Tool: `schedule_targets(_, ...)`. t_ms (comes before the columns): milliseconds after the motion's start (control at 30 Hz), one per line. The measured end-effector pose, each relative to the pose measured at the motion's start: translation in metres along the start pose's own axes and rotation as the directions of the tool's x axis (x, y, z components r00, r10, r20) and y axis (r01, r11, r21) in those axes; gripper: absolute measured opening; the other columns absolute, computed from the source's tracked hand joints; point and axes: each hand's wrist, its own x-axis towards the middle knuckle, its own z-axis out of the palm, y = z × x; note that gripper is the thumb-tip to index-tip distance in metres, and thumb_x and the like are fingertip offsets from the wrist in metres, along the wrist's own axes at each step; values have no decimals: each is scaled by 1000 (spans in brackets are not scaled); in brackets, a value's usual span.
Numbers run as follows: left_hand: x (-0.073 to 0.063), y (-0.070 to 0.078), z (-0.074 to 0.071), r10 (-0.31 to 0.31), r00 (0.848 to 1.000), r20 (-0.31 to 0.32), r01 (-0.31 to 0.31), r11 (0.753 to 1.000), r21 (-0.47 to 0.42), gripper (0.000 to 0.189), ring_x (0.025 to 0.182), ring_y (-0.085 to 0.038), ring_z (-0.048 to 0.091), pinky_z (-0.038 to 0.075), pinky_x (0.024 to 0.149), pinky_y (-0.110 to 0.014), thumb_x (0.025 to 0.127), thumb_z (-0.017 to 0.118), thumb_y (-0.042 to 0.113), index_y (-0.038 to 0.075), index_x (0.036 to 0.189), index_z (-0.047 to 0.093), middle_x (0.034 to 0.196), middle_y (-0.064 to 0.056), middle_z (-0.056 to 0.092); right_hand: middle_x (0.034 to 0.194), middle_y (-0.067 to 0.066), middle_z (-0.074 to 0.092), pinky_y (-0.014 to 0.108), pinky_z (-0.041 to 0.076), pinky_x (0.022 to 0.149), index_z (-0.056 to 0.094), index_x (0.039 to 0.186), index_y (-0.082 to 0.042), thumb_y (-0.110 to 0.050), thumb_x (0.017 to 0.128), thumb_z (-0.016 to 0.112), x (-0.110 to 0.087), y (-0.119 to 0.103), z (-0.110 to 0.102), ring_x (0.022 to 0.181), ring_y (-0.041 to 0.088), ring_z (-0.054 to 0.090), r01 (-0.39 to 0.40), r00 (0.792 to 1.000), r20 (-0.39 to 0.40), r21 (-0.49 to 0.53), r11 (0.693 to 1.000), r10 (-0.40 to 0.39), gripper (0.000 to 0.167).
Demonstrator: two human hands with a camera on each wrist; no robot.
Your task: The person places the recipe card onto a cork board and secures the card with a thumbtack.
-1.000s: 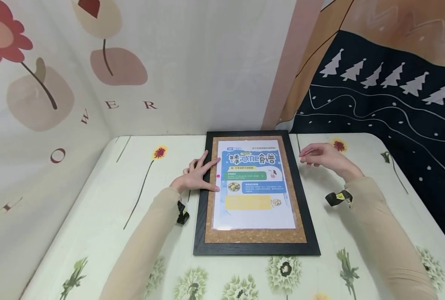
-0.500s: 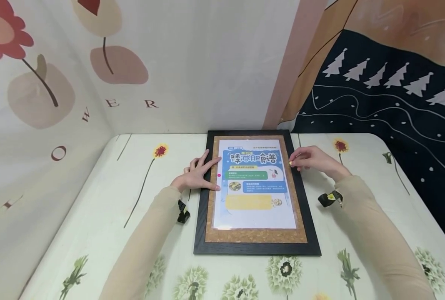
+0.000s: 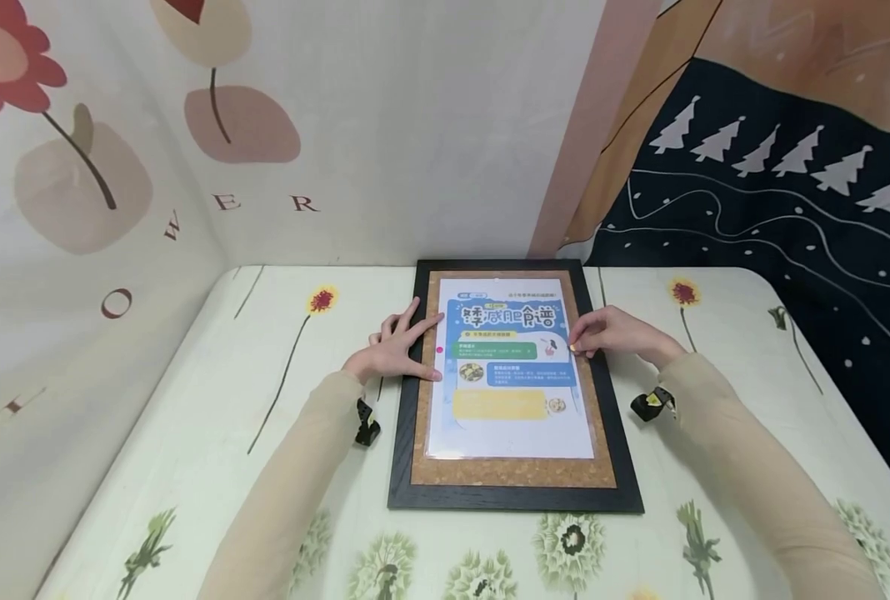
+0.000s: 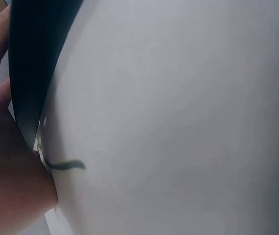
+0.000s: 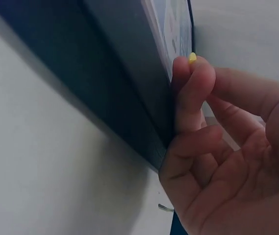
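A corkboard [image 3: 512,473] in a black frame lies on the table, with a printed sheet [image 3: 505,437] on it. A round pink thumbtack [image 3: 439,350] sits at the sheet's left edge. My left hand [image 3: 391,353] rests with spread fingers across the left side of the frame, thumb and a fingertip on the sheet's edge. In the head view my right hand [image 3: 619,332] is over the frame's right side, its fingertips at the sheet's right edge. It pinches a small yellow thumbtack [image 5: 192,58], seen in the right wrist view; whether the tack touches the sheet I cannot tell.
A pale flowered cloth [image 3: 310,508] covers the table. Behind the board hangs a light curtain [image 3: 385,167], and at the right a dark cloth with white trees [image 3: 760,183]. The board's top edge lies close to the curtain.
My right hand has moved left from beside the board onto its right side, bringing the yellow thumbtack to the sheet's right edge. My left hand has stayed in place.
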Motion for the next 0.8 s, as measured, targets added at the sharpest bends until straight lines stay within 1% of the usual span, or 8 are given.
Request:
schedule_targets(133,0,0,0,-7,1000,3,7,1000,-1,105,140,-39,-5,18,96,-57,75,77,54,32,156,13,158,-1,-24,95,11,67,30,47,75,68,102,5,-8,91,65,1,-4,1,76,21,60,-16,1000,7,-12,1000,16,18)
schedule_targets(300,1,0,1,-11,1000,6,11,1000,3,105,140,-38,-6,19,96,-55,75,76,55,33,156,13,158,0,-24,91,9,67,32,45,74,69,103,5,-9,90,66,2,-9,1,76,21,59,-55,998,25,-50,997,57,19)
schedule_targets(467,1,0,1,-9,1000,3,9,1000,-3,105,140,-39,-5,18,96,-56,76,76,55,32,156,14,158,-1,-24,83,6,66,30,43,69,69,100,3,-9,90,66,2,-11,0,73,20,57,-94,995,37,-76,993,97,16)
schedule_targets(800,0,1,-2,6,1000,0,-6,1000,-14,105,140,-39,-5,17,96,-58,76,77,53,32,156,13,158,-3,-24,74,3,64,27,42,65,70,101,4,-10,89,67,5,-18,2,68,15,55,-162,986,12,-90,983,164,18)
